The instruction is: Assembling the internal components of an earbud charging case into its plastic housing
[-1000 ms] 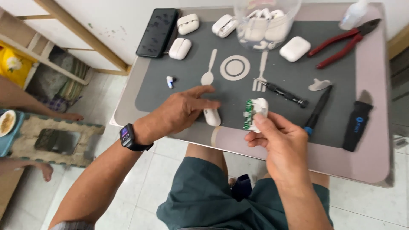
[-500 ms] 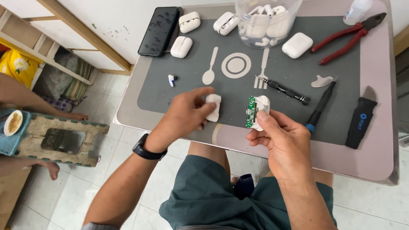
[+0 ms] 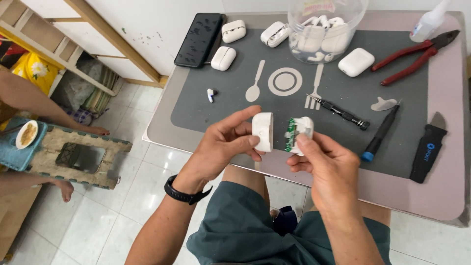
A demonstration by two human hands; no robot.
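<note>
The left hand (image 3: 221, 147) grips the white shell half (image 3: 263, 131); the right hand (image 3: 326, 164) pinches the circuit-board half (image 3: 297, 134). Align both squarely at frame centre. Avoid bending the board.

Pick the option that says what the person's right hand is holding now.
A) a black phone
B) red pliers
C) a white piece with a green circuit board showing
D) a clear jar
C: the right hand pinches a white piece with a green circuit board showing on its side, while the pliers, phone and jar lie untouched on the table.
</note>
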